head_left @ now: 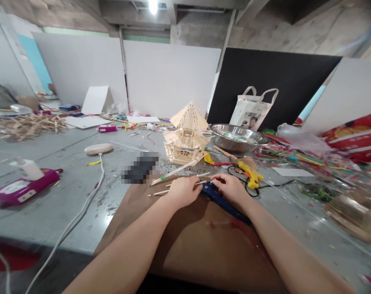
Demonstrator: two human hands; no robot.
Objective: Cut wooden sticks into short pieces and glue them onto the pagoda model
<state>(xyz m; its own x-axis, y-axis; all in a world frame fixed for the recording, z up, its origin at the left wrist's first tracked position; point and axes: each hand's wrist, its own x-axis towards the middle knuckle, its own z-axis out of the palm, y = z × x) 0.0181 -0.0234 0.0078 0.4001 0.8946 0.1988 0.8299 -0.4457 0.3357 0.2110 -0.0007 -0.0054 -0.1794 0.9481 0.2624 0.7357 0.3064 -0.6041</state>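
My left hand (184, 191) is closed around a thin wooden stick (200, 182), whose end points right over the head of the dark blue hand cutter (224, 203). My right hand (231, 188) is closed in a pinch just above the tool's head, with a short pale piece of wooden stick (213, 181) at its fingertips. The cutter lies slantwise on a brown board (200, 241), its handles running under my right wrist. Beside my left hand rest several loose sticks (161, 192). Straight ahead stands a tiered pavilion model (188, 139) made of wooden sticks.
A yellow glue gun (251, 175) with a black cord lies to the right. Behind it are a metal bowl (239, 139) and a white tote bag (249, 110). On the left are a pile of sticks (32, 126), a white cable (87, 204) and a purple box (26, 188).
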